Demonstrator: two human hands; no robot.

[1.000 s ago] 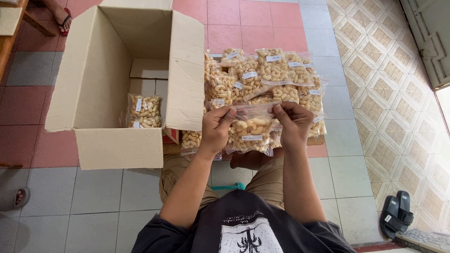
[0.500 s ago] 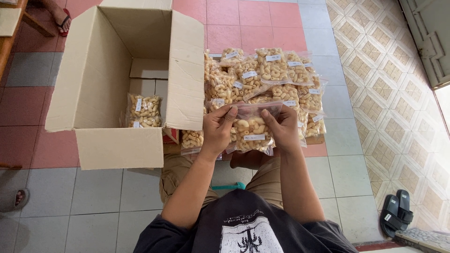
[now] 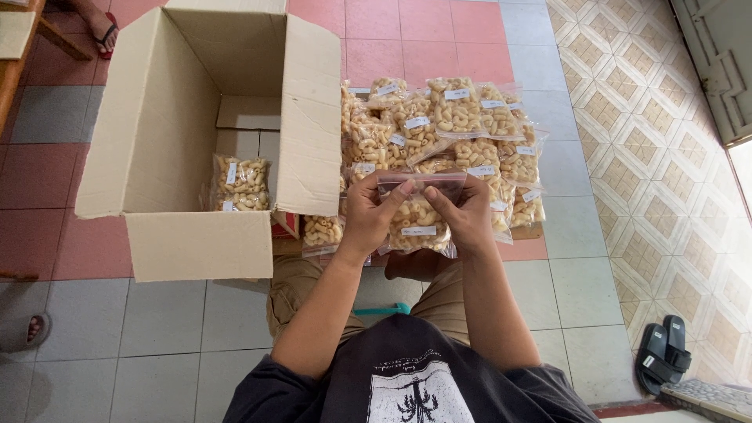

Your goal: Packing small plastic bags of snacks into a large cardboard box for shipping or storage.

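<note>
I hold a clear plastic bag of pale macaroni-shaped snacks upright in front of me. My left hand pinches the top strip at its left and my right hand pinches it near the middle, thumbs close together. Behind the bag lies a pile of several similar labelled bags on the tiled floor. To the left stands an open cardboard box with one bag of snacks lying inside on its bottom.
Another bag lies by the box's near right corner. A pair of black sandals sits at the right. Another person's foot shows at top left beside a wooden furniture leg, and a foot at the left edge.
My right hand has slid left along the bag's top strip toward my left hand. The bag stays in front of me.
</note>
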